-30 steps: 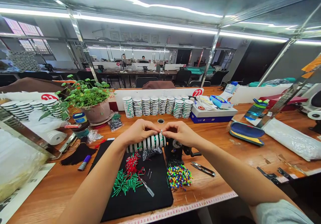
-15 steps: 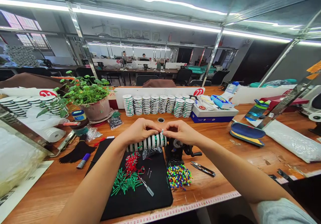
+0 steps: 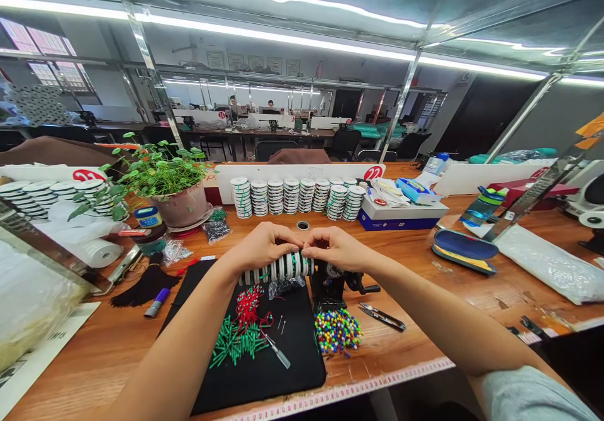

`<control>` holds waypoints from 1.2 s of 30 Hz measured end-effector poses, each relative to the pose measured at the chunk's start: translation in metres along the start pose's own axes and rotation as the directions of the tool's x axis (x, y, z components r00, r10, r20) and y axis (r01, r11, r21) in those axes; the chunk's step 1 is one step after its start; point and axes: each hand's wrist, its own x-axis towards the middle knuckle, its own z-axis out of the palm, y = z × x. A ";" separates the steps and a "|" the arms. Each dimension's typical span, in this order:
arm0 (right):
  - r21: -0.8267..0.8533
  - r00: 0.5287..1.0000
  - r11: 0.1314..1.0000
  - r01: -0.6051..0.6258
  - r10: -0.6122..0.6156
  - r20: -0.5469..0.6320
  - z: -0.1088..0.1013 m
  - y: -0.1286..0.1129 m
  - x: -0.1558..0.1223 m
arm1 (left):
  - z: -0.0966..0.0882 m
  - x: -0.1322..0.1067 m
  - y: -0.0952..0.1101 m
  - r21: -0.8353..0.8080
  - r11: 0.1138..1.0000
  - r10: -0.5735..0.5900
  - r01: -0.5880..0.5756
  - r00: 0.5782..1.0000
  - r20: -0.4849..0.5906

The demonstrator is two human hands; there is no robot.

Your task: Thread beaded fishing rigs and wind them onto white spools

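Note:
A row of white spools (image 3: 282, 267) with green bits on them sits sideways on a black hand-cranked winder (image 3: 329, 292). My left hand (image 3: 258, 246) is over the top of the row, thumb and fingers pinched together. My right hand (image 3: 340, 248) pinches at the row's right end, its fingertips meeting the left ones. What lies between the fingertips is hidden. Below on a black mat (image 3: 295, 367) are green sticks (image 3: 236, 340), tangled red cords (image 3: 248, 308) and a small tool with a clear handle (image 3: 279, 353). Colourful round-headed pins (image 3: 337, 331) lie in a heap beside the mat.
Black thread snips (image 3: 382, 318) lie right of the pins. Stacked white spools (image 3: 291, 196) line the back, beside a blue-and-white box (image 3: 401, 219). A potted plant (image 3: 182, 204) and a purple-capped marker (image 3: 156, 303) are at left. An open blue case (image 3: 465, 251) is at right.
My fingertips have closed together over the row's right end; the small pale piece visible between them before is now covered. The things on the table look unmoved.

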 end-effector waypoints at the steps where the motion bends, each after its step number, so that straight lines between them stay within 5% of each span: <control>1: -0.011 1.000 1.000 0.006 -0.006 0.005 0.000 0.000 0.001 | 0.000 0.000 0.000 -0.009 1.000 -0.001 0.001 1.000 0.005; 14: -0.181 0.987 0.974 0.140 -0.123 0.102 -0.004 -0.007 0.002 | -0.002 0.002 -0.002 -0.024 0.995 -0.098 0.099 0.995 0.035; 24: -0.565 0.976 0.800 0.203 -0.215 0.046 0.016 -0.021 -0.012 | -0.002 0.002 -0.004 -0.061 0.994 -0.091 0.094 0.995 0.049; 36: -0.298 0.982 0.953 0.050 0.007 0.187 -0.013 -0.027 0.008 | -0.001 0.000 0.000 -0.016 0.993 -0.117 0.118 0.992 0.052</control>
